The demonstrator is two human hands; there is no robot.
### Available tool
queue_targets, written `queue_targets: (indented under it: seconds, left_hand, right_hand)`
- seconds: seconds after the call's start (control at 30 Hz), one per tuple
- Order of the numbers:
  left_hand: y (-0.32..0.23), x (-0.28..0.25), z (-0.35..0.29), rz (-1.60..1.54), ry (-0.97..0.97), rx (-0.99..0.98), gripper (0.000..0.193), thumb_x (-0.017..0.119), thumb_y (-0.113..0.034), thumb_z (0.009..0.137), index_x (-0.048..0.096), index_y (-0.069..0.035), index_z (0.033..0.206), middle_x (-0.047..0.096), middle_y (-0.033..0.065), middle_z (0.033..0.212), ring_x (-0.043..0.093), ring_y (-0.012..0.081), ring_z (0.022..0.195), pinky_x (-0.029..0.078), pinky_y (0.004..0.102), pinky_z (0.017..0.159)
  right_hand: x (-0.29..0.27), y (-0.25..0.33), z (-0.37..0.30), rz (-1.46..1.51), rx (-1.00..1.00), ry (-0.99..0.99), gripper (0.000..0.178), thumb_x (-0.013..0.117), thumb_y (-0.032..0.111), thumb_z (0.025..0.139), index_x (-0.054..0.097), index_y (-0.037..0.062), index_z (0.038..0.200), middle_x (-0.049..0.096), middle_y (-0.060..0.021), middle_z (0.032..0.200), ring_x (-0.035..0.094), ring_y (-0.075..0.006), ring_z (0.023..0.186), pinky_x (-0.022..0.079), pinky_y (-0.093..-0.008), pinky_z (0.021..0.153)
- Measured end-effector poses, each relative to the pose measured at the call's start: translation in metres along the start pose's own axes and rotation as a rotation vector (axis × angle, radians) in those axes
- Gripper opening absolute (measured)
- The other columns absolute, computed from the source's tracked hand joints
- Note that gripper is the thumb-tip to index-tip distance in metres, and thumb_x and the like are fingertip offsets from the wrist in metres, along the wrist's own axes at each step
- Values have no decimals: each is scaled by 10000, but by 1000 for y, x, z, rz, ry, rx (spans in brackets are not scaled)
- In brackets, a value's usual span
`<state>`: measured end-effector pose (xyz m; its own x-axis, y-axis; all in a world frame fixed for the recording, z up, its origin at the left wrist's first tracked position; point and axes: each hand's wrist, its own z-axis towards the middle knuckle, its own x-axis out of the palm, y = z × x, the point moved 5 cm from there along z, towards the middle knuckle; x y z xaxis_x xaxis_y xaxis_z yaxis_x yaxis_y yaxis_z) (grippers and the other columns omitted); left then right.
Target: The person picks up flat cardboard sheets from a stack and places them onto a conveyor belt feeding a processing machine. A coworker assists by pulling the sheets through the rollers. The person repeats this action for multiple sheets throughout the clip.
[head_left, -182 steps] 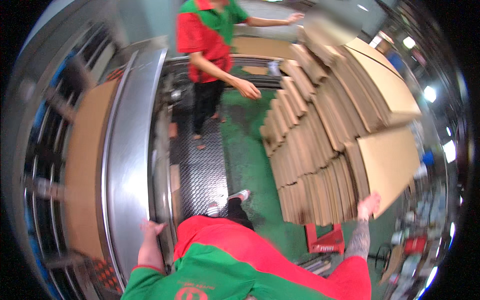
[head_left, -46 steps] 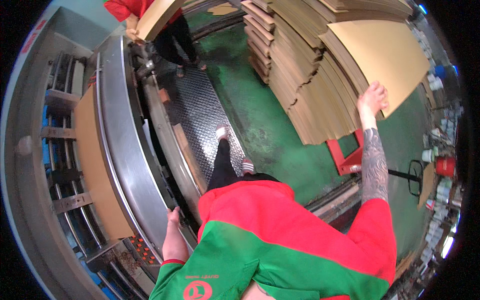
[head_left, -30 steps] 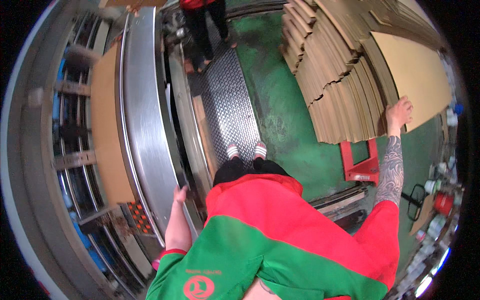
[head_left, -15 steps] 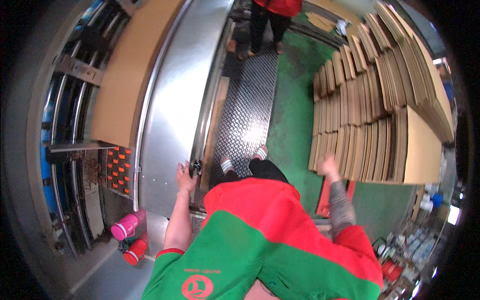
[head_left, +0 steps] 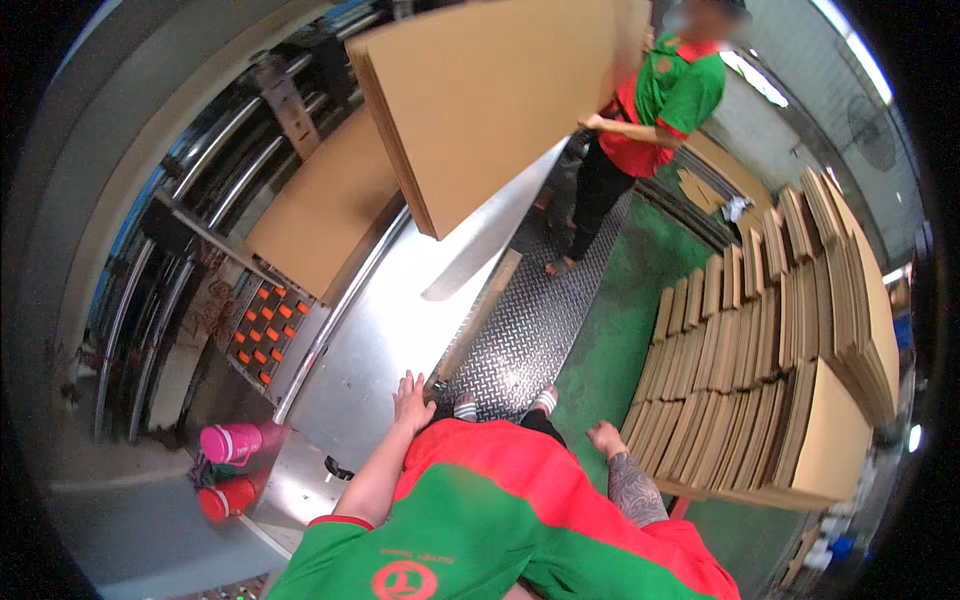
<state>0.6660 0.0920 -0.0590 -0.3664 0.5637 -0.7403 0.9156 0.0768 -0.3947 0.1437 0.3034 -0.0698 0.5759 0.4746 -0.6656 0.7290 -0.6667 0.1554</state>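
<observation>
My left hand [head_left: 411, 403], open with fingers spread, is at the edge of the shiny metal table [head_left: 370, 350] and holds nothing. My right hand [head_left: 606, 438] hangs beside the near end of the stacked cardboard bundles [head_left: 710, 400]; its fingers are loosely bent, a little apart, with nothing visible in them. Ahead, a co-worker [head_left: 650, 130] in a red and green shirt holds a thick stack of large brown cardboard sheets [head_left: 490, 100], tilted up on edge over the table.
A flat cardboard sheet [head_left: 325, 215] lies on the machine bed at left, near a panel of orange rollers [head_left: 268, 332]. A pink jug [head_left: 230, 443] and a red jug [head_left: 227, 498] stand at lower left. Underfoot runs a steel tread-plate walkway [head_left: 520, 340], beside green floor [head_left: 625, 300].
The view has turned, bringing the co-worker's upper body and the cardboard stack in their hands into sight. My left hand stays at the table edge; my right hand still hangs near the bundles.
</observation>
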Motion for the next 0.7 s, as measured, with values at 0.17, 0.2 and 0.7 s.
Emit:
queue_targets:
  seconds: [0.17,0.2,0.7]
  left_hand:
    - [31,-1,-25,-32,-154,-75,1004,795,-324,890,272,-169,1733,90,273,1798,154,466,1651,163,594,1343]
    - [36,2,-31,-16,-136,-64,1020,798,-322,885,257,-186,1739,72,271,1801,143,469,1653,155,593,1345]
    - [63,-3,-38,-436,-567,-27,1062,824,-341,893,234,75,1672,348,321,1664,337,466,1561,272,506,1316]
  right_hand:
    - [20,21,8,-30,-102,57,581,708,459,932,722,44,1339,746,-240,1308,697,-437,1229,550,-478,1070]
    - [25,31,5,7,-75,41,580,704,459,937,720,43,1342,745,-241,1311,700,-436,1226,551,-478,1071]
    - [37,99,-20,122,-209,-6,544,669,472,991,729,53,1331,750,-240,1303,695,-422,1250,533,-495,1081]
